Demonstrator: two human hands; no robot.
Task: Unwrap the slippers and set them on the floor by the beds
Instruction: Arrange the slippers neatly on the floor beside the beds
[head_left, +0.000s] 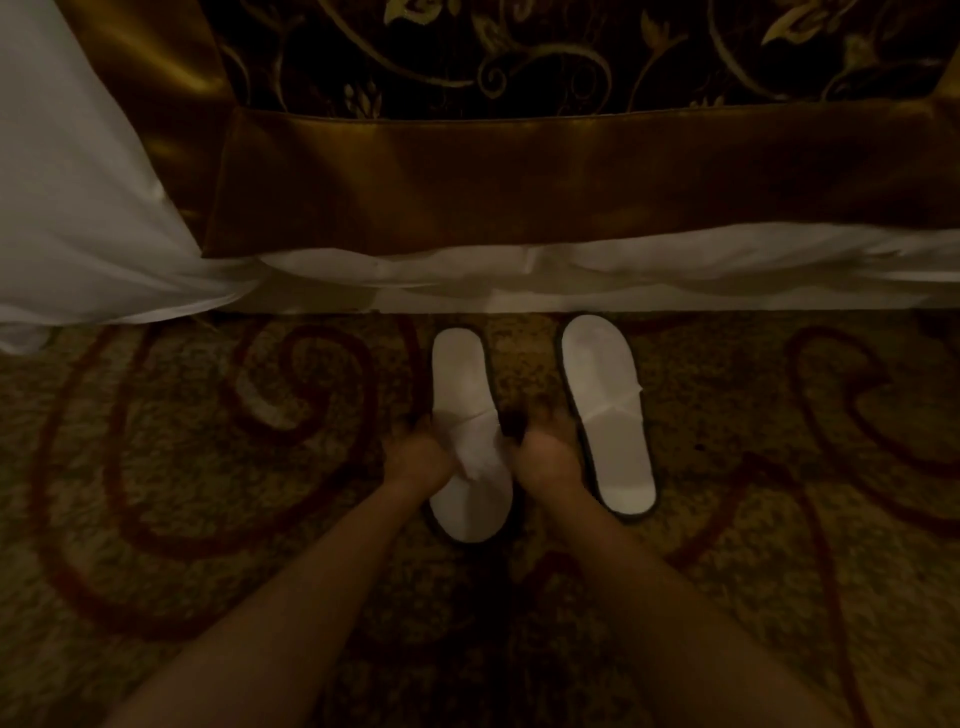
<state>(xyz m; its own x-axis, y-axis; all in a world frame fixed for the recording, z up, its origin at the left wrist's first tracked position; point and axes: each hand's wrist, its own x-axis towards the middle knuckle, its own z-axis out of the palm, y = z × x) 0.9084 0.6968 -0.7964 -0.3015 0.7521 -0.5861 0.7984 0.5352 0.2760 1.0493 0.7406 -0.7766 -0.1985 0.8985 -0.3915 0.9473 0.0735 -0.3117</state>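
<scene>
**Inspector:** Starting at the left, a white bed sheet (78, 208) is hanging down to the patterned carpet (208, 467).

**Assistant:** And the hands?

**Inspector:** The left hand (415, 457) is pinching the crumpled upper of the left slipper (460, 374), with its fingers curling round the left edge. The right hand (545, 460) is gripping the same slipper's right edge, fingers closing over it, though dim blur is hiding the detail.

**Assistant:** Purpose?

**Inspector:** In my judgement they are pulling the flattened upper open while the sole is lying on the carpet. The heel is pointing at the bed, so a guest would be stepping straight in.

**Assistant:** Further right?

**Inspector:** The right slipper (605, 410) is lying flat just beside that hand, parallel to the first, and its upper is looking unopened. No wrapper is showing.

**Assistant:** Obstructions?

**Inspector:** The bed's gold runner (519, 182) is overhanging close behind both heels, which is limiting any push forward.
</scene>
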